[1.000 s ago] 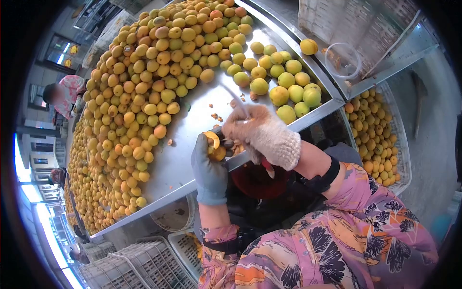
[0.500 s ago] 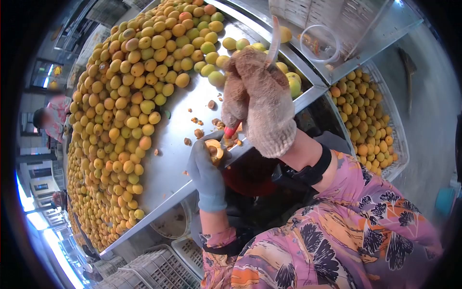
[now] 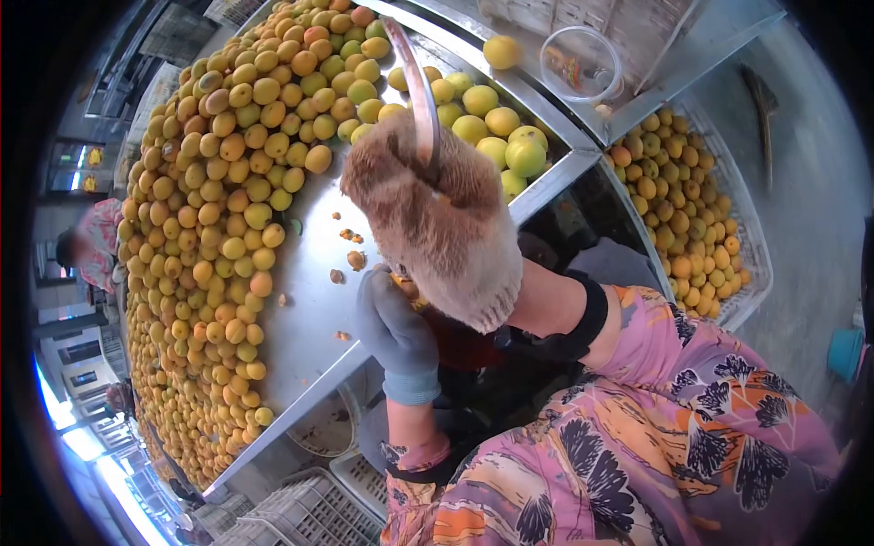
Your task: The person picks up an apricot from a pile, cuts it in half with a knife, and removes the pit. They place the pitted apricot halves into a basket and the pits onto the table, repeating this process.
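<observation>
at far left, shows another person point(image 3: 100, 246) in a pink patterned top, beyond a large heap of yellow-orange fruit point(image 3: 214, 227) piled on the sloping metal table point(image 3: 305, 300). near the bottom, has pale slatted crates point(image 3: 305, 514) below the table's edge. on the bare metal right of the heap, has scattered brown and orange bits point(image 3: 356, 260). just beside these, at the table's edge, grips a piece of orange fruit point(image 3: 408, 288) in the grey-gloved left hand point(image 3: 401, 328), with fingers curled round it; partly hidden by the other glove. above, holds a curved blade point(image 3: 421, 96) upright in the right hand point(image 3: 432, 218), in a brown-stained pale knit glove, with fingers closed round a hidden handle. below the hands, has a dark red container point(image 3: 466, 346), mostly covered. farther right, has greener loose fruit point(image 3: 526, 156) in the table's corner, one yellow fruit point(image 3: 502, 52) on the ledge, a clear round tub point(image 3: 616, 68), then a white crate point(image 3: 748, 218) of fruit on the floor, a stick point(image 3: 763, 118) and a turquoise container point(image 3: 846, 353).
</observation>
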Motion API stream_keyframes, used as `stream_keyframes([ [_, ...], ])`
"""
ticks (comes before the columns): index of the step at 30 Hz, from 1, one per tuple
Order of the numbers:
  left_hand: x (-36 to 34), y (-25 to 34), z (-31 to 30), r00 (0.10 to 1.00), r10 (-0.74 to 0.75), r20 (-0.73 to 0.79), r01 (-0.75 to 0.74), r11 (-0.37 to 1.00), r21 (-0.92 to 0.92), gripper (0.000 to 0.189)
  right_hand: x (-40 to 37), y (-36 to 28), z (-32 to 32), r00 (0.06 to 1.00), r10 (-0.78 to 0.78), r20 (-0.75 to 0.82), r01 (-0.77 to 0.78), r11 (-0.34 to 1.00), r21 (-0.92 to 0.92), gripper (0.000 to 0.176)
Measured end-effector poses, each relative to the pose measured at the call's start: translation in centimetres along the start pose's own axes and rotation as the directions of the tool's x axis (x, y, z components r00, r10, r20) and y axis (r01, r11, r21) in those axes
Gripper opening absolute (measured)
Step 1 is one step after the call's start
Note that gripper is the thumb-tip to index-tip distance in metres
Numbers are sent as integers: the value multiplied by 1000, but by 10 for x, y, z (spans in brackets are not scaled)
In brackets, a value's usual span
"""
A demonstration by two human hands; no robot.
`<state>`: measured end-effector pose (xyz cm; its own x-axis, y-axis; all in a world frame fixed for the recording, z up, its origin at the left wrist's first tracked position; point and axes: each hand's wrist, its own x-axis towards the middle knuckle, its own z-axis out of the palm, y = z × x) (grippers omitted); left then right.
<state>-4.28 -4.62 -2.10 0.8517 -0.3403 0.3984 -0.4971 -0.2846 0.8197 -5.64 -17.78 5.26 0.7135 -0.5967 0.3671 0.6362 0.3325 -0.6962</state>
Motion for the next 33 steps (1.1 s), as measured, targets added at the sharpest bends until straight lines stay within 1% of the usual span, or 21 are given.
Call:
stream_keyframes([
  [2,3,11,-3,988,-146,57,148,989,-27,35,3,5,-12,987,161,9,-161,973,166,15],
  [4,2,9,2,989,-147,8,148,987,-70,35,7,8,-18,970,241,25,-239,939,247,18],
  [6,4,7,-2,996,-49,75,47,998,31,32,12,11,-17,908,406,-101,-352,872,339,20],
  [8,5,4,-6,992,-12,124,0,995,96,36,16,16,-11,909,381,-166,-312,890,333,24],
  [10,1,-6,-10,975,-112,190,91,990,112,43,18,18,-12,903,398,-162,-340,892,298,26],
  [11,2,-2,-12,975,-113,189,92,989,117,43,19,16,-11,863,476,-167,-384,834,396,29],
  [12,4,5,-15,948,-215,234,256,953,-163,25,19,16,-12,862,479,-165,-386,832,400,29],
  [13,5,9,-16,906,-294,304,404,813,-420,10,20,16,-14,826,552,-117,-439,759,481,30],
  [14,4,11,-14,906,-296,302,405,812,-420,10,20,17,-16,784,617,-63,-488,676,553,31],
  [15,3,13,-11,901,-348,259,429,804,-411,13,18,20,-20,811,585,-4,-480,668,569,31],
  [17,4,15,-10,891,-403,209,454,794,-404,18,19,24,-21,796,605,-24,-487,664,568,31],
  [19,6,16,-13,787,-523,327,585,466,-663,18,19,30,-20,778,627,-40,-498,655,568,32],
  [21,5,18,-14,791,-526,313,592,527,-610,23,18,36,-19,703,711,27,-518,485,705,33],
  [22,6,19,-14,797,-522,303,594,588,-549,45,18,37,-18,701,713,31,-522,483,703,33],
  [24,6,17,-13,799,-534,278,589,599,-542,45,21,34,-12,654,757,-19,-531,476,701,33],
  [25,6,16,-13,799,-543,260,587,608,-535,46,18,48,-22,671,739,57,-529,423,736,32],
  [26,8,15,-14,799,-543,259,586,608,-535,46,18,47,-20,670,740,58,-530,423,735,32],
  [28,14,14,-19,730,-607,315,654,485,-581,53,20,45,-15,661,745,-91,-498,526,690,32],
  [30,16,6,-22,734,-631,252,640,517,-568,58,22,39,-18,679,731,-68,-506,533,678,29],
  [32,18,2,-29,734,-654,182,626,548,-554,62,27,27,-18,713,701,3,-637,646,422,23],
  [33,19,2,-35,715,-640,281,649,459,-607,65,23,24,-16,757,652,-28,-636,746,196,10],
])
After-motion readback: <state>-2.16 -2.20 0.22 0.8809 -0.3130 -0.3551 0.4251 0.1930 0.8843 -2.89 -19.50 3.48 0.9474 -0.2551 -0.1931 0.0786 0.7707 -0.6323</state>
